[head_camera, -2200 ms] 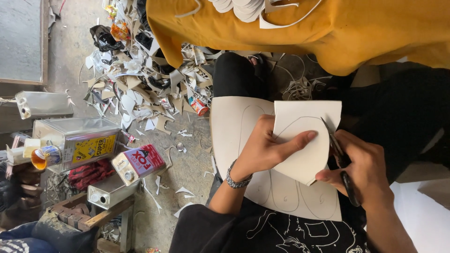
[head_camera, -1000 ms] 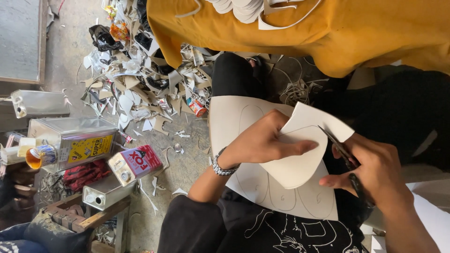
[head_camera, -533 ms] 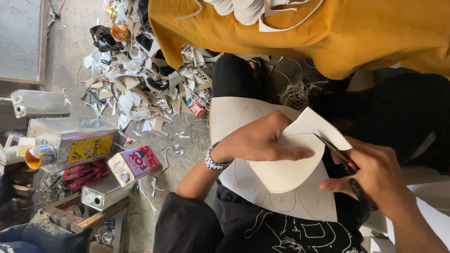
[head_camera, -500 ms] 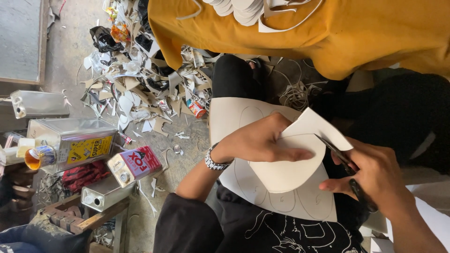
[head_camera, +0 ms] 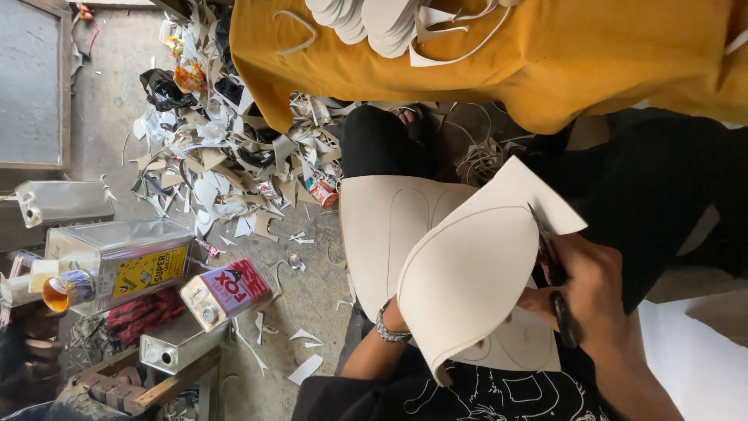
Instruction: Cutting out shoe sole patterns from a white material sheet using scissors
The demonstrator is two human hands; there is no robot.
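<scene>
over the lap: cream sheet [head_camera: 475,273], curled, marked with a drawn curve, lifted above a larger cream sheet [head_camera: 382,226] lying flat on the knees. right hand [head_camera: 584,292] closed on black scissors [head_camera: 555,288], blades at the curled sheet's edge. left hand hidden behind the curled sheet, only the wrist with a metal bracelet [head_camera: 387,331] showing; its grip cannot be told. floor at left: offcut scraps [head_camera: 226,164], metal tins [head_camera: 125,261]. above: mustard cloth [head_camera: 545,62].

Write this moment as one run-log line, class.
right hand: scissors cutting cream sheet | left hand: hidden behind sheet, wrist bracelet showing | floor: offcut scraps
</scene>
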